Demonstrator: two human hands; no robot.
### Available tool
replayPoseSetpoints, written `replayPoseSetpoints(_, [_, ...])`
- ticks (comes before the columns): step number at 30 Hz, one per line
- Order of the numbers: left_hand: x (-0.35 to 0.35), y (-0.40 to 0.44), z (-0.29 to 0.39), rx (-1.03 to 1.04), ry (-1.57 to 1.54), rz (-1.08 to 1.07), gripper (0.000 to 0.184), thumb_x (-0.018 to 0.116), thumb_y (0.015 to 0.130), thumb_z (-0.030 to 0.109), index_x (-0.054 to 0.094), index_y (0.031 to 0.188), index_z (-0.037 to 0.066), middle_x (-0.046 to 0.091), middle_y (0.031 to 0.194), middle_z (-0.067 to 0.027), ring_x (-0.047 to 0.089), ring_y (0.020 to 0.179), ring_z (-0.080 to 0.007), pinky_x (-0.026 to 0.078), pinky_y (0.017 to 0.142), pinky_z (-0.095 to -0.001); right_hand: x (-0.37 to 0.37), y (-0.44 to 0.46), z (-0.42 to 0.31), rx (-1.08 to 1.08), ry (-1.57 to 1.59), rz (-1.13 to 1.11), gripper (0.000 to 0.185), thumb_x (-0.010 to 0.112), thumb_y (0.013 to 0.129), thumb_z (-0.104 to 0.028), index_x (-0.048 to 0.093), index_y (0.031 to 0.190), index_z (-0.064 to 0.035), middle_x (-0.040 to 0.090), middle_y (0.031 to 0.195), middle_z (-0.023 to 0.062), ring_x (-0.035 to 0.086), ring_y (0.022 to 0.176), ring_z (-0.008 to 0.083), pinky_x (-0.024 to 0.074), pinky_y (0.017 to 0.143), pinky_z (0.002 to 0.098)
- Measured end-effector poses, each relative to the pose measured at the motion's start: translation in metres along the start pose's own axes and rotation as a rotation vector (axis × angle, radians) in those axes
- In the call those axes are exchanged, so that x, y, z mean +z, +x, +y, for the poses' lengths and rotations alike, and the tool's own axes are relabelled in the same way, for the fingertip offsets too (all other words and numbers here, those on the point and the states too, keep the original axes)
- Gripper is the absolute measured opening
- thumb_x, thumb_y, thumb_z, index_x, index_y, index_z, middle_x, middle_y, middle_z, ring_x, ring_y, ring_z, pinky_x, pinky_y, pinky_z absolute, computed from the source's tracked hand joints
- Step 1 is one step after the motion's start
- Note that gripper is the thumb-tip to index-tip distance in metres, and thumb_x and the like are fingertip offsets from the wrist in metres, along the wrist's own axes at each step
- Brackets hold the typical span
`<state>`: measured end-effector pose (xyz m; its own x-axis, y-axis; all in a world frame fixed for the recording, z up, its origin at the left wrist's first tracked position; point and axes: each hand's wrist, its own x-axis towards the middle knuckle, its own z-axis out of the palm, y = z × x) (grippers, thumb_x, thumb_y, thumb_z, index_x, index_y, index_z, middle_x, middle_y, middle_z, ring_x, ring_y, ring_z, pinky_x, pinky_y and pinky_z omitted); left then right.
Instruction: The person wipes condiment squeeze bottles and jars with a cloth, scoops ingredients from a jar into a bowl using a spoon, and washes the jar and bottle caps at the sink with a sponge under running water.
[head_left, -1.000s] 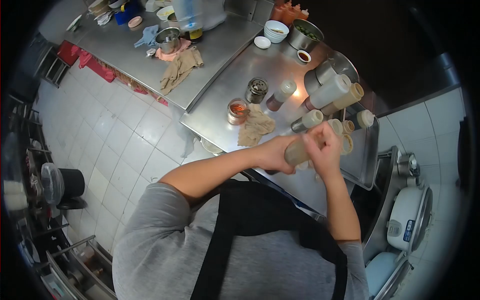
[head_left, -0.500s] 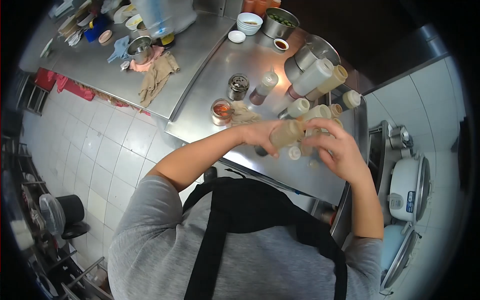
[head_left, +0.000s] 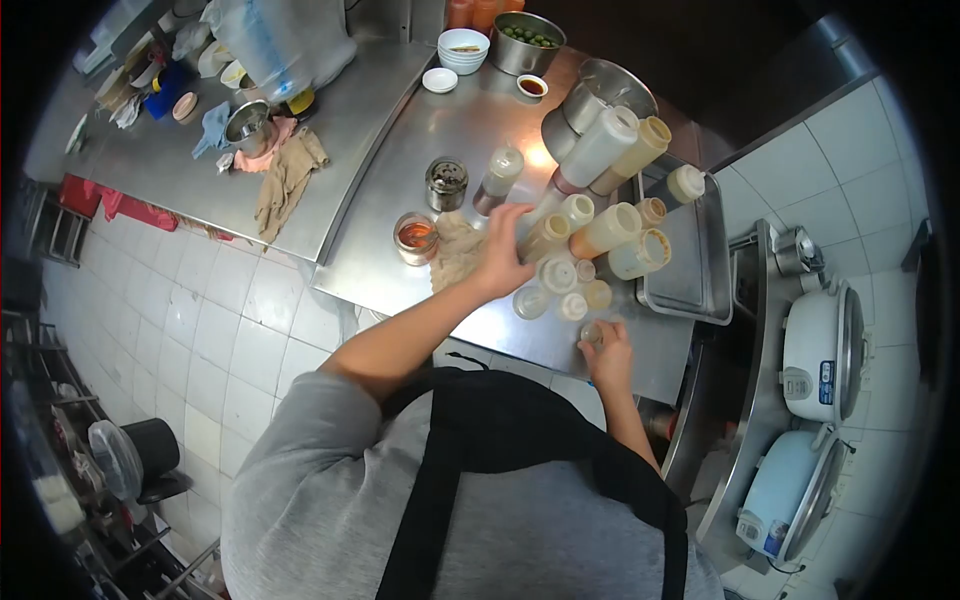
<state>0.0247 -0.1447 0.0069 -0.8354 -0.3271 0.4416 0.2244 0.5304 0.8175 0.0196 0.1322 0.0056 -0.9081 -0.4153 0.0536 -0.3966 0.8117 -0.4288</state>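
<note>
My left hand [head_left: 500,255] is open beside an uncapped squeeze bottle [head_left: 546,238], its thumb and fingers spread. Near the counter's front edge, the fingers of my right hand [head_left: 612,362] close round a small translucent cap [head_left: 591,334]. Between the hands lie several loose clear caps, one of them a nozzle lid [head_left: 558,276]. More open bottles stand just behind, among them one with orange contents [head_left: 606,230] and a wide one with a stained rim [head_left: 640,255]. A tan cloth [head_left: 458,252] lies left of my left hand.
A glass jar of red sauce [head_left: 415,238] and a dark jar [head_left: 446,184] stand at the left. Farther back are tall bottles [head_left: 597,148], a pot of green items [head_left: 528,44] and white bowls [head_left: 463,50]. A metal tray [head_left: 712,272] lies at the right.
My left hand has let go of the bottle, which now stands on the counter. My right hand has moved down toward the front edge and closed on a small cap. The view has shifted.
</note>
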Motion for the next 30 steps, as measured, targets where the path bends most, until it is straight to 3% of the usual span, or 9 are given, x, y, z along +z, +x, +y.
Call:
replayPoseSetpoints(7, [0.013,0.044,-0.01,-0.2,-0.017,0.422,0.075,0.062,0.073,0.0,0.023,0.137,-0.002,0.031,0.136,-0.025,0.028,0.129,-0.0416,0.023,0.11,-0.0417,-0.007,-0.007,0.001,-0.038,0.113,0.155,0.041,0.075,0.069,-0.016,0.062,0.107,-0.0035,0.058,0.103,0.0172,0.057,0.095,0.035,0.0476,0.08,0.0401])
replayPoseSetpoints(10, [0.031,0.067,-0.029,-0.318,0.079,0.453,0.073,0.067,0.073,0.005,0.028,0.135,0.0,0.037,0.134,-0.0234,0.035,0.126,-0.0405,0.03,0.106,-0.0422,-0.031,-0.003,-0.013,-0.121,0.17,0.141,0.035,0.072,0.073,-0.014,0.063,0.105,-0.0036,0.06,0.096,0.0158,0.059,0.088,0.0325,0.0484,0.077,0.0372])
replayPoseSetpoints(13, [0.023,0.084,-0.026,-0.35,-0.123,0.406,0.067,0.071,0.074,0.012,0.037,0.13,0.002,0.047,0.122,-0.0205,0.046,0.116,-0.038,0.038,0.097,-0.0426,-0.056,0.01,-0.039,-0.251,0.192,0.152,0.031,0.07,0.075,-0.011,0.064,0.104,-0.0035,0.062,0.091,0.0145,0.06,0.079,0.0295,0.0487,0.074,0.0337])
replayPoseSetpoints(16, [-0.004,0.086,0.017,-0.059,-0.148,0.457,0.058,0.071,0.071,0.011,0.045,0.122,0.001,0.055,0.114,-0.0182,0.054,0.105,-0.0338,0.042,0.091,-0.0393,-0.09,0.043,-0.09,-0.375,0.317,0.241,0.033,0.07,0.075,-0.008,0.062,0.108,-0.0044,0.063,0.098,0.0124,0.061,0.081,0.0247,0.0489,0.073,0.0334])
replayPoseSetpoints(20, [-0.041,0.066,0.062,0.194,0.179,0.23,0.062,0.075,0.063,0.017,0.049,0.119,0.007,0.053,0.107,-0.0131,0.054,0.098,-0.0325,0.043,0.079,-0.0423,-0.093,0.09,-0.168,-0.371,1.014,0.303,0.05,0.07,0.077,-0.009,0.051,0.122,0.0004,0.056,0.117,0.013,0.055,0.102,0.0201,0.0449,0.086,0.0324])
replayPoseSetpoints(23, [-0.045,0.041,0.089,0.364,0.303,0.161,0.066,0.074,0.054,0.015,0.051,0.115,0.006,0.055,0.107,-0.0122,0.055,0.098,-0.0316,0.044,0.079,-0.0422,-0.083,0.109,-0.208,-0.443,1.106,0.311,0.043,0.067,0.082,-0.009,0.05,0.12,0.0031,0.055,0.115,0.0134,0.053,0.102,0.0184,0.0423,0.09,0.0308])
replayPoseSetpoints(26, [-0.056,0.03,0.085,0.269,0.247,0.259,0.057,0.07,0.058,0.008,0.051,0.111,0.003,0.058,0.106,-0.0144,0.055,0.1,-0.0311,0.041,0.083,-0.042,-0.058,0.123,-0.21,-0.383,0.934,0.385,0.023,0.058,0.089,-0.008,0.055,0.109,0.0019,0.058,0.104,0.01,0.054,0.098,0.0165,0.0441,0.086,0.0292])
replayPoseSetpoints(28, [-0.086,0.023,0.085,0.135,0.288,0.194,0.057,0.07,0.056,0.008,0.051,0.109,0.004,0.058,0.106,-0.0141,0.056,0.1,-0.0323,0.041,0.084,-0.0423,-0.06,0.123,-0.228,-0.306,1.054,0.392,0.019,0.056,0.091,-0.01,0.057,0.106,0.0007,0.06,0.097,0.0082,0.057,0.086,0.0166,0.0465,0.081,0.0298])
replayPoseSetpoints(30, [-0.101,0.018,0.075,0.128,0.411,0.221,0.056,0.072,0.057,0.013,0.05,0.108,0.005,0.057,0.099,-0.011,0.056,0.095,-0.0302,0.041,0.084,-0.0434,-0.059,0.129,-0.243,-0.377,1.166,0.396,0.022,0.052,0.093,-0.016,0.056,0.107,0.0009,0.059,0.102,0.0106,0.057,0.088,0.0183,0.0463,0.083,0.0314])
